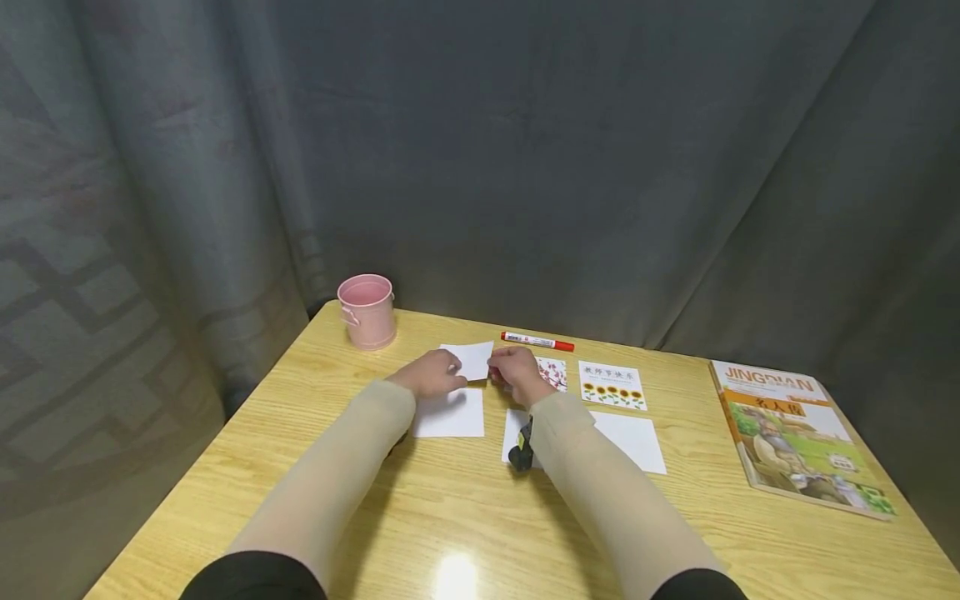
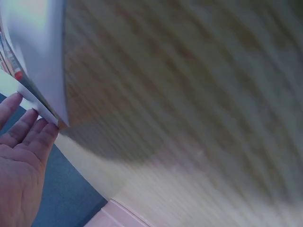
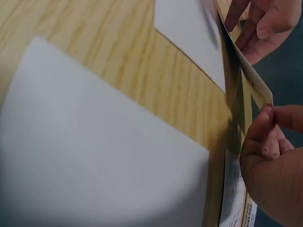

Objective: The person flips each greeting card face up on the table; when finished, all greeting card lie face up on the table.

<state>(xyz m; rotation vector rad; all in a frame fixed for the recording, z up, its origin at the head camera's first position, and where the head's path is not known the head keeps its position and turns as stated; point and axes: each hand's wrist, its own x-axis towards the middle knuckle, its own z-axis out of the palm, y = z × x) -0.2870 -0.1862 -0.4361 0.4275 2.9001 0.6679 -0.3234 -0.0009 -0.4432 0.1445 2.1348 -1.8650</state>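
A small white card (image 1: 474,360) is tilted up off the table between my two hands. My right hand (image 1: 516,372) pinches its right corner between thumb and finger, clearest in the right wrist view. My left hand (image 1: 433,374) is at the card's left side; in the left wrist view its fingers (image 2: 28,125) are fairly straight and touch the card's edge. Just below lies a white card (image 1: 450,414), flat on the table. Another white sheet (image 1: 630,439) lies partly under my right forearm. A card with pink blossoms (image 1: 552,372) is partly hidden by my right hand.
A red marker (image 1: 537,340) lies behind the cards. To the right are a sunflower card (image 1: 612,385) and a thick book (image 1: 798,437). The pink bucket (image 1: 367,312) stands at the back left corner of the wooden table (image 1: 450,508), with a grey curtain behind.
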